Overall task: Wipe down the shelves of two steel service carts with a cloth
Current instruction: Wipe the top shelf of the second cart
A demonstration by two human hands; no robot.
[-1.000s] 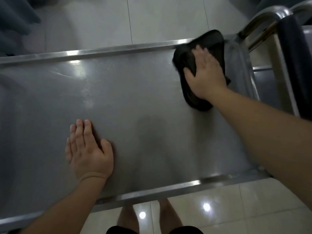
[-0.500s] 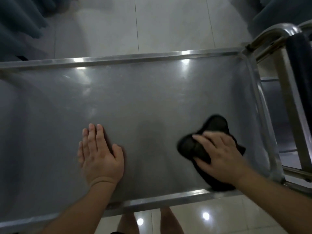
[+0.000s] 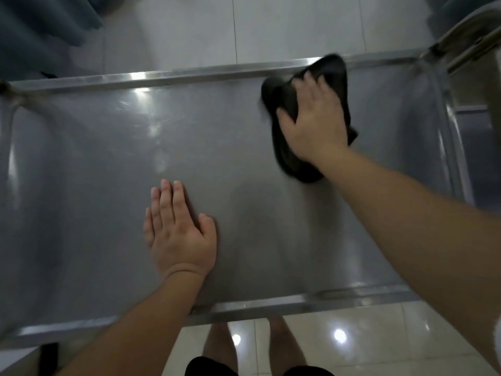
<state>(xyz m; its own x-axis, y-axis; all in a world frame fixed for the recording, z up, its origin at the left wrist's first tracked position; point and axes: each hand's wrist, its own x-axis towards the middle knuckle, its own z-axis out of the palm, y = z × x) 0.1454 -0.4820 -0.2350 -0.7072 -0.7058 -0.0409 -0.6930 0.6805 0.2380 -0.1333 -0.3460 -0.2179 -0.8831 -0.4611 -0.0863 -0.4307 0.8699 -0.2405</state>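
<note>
carts: 1 | cloths: 1 | hands: 2

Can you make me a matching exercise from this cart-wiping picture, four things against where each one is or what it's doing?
Things:
1. left hand
2. right hand
3. black cloth
4. top shelf

States:
A. bunched under a palm, reaching the far rim
B. flat on bare steel near the front rim, holding nothing
C. shiny grey, reflecting ceiling lights
D. pressing down on dark fabric at the far right

Pairs: 1-B, 2-D, 3-A, 4-C
</note>
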